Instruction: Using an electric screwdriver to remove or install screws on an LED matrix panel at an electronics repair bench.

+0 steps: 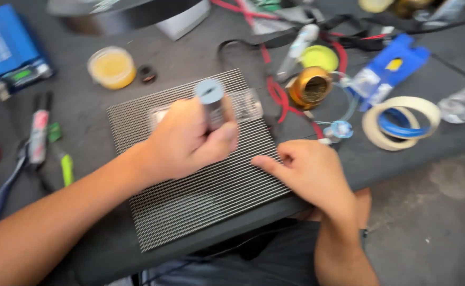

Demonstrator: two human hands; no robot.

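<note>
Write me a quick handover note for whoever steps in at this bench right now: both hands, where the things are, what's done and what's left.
Left hand: closed around a grey cylindrical tool, held upright over the panel.
Right hand: empty, fingertips resting on the panel's right edge.
Grid-patterned LED panel: flat on the grey table, front edge near the person.
Nearby: masking tape roll, gold-coloured tin, yellow paste jar.
Done: tool in hand, panel steadied.
Left: tool tip blurred; contact with the panel cannot be told.

We see a grey dotted-grid panel w/ a pale grey cylinder over it, on a dark grey table. Yellow jar, gold spool, cream tape roll w/ blue inside, red cable, blue box.
</note>
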